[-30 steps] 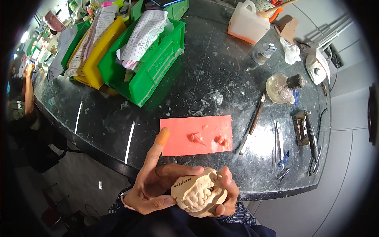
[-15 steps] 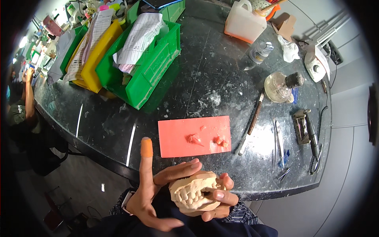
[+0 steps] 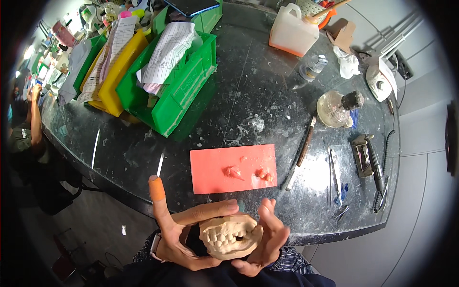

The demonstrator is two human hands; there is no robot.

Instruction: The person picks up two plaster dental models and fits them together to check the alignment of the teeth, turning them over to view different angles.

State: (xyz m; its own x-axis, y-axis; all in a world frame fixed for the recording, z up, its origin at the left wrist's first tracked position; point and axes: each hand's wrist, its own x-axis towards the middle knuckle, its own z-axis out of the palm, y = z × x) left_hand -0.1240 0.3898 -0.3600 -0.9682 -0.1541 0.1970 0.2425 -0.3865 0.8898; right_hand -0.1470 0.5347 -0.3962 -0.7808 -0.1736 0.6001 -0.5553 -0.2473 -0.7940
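Observation:
A beige plaster dental cast, its upper and lower teeth together, is held just off the table's near edge. My left hand grips it between the thumb below and a finger along the top. The left index finger, wearing an orange finger cover, points up and away from it. Beside the cast's right end is my right hand, fingers raised and apart, thumb by the lower edge; whether it touches the cast I cannot tell. Beyond the cast lies a pink wax sheet with softened wax lumps on it.
Right of the wax lie a wood-handled knife, tweezers and a corded handpiece on a stand. A glass spirit burner and a white plastic container stand farther back. Green and yellow bins hold papers at left.
My right fingers have come off the front of the cast and opened upward. The cast has shifted slightly left in my left hand, and the left index finger has swung left.

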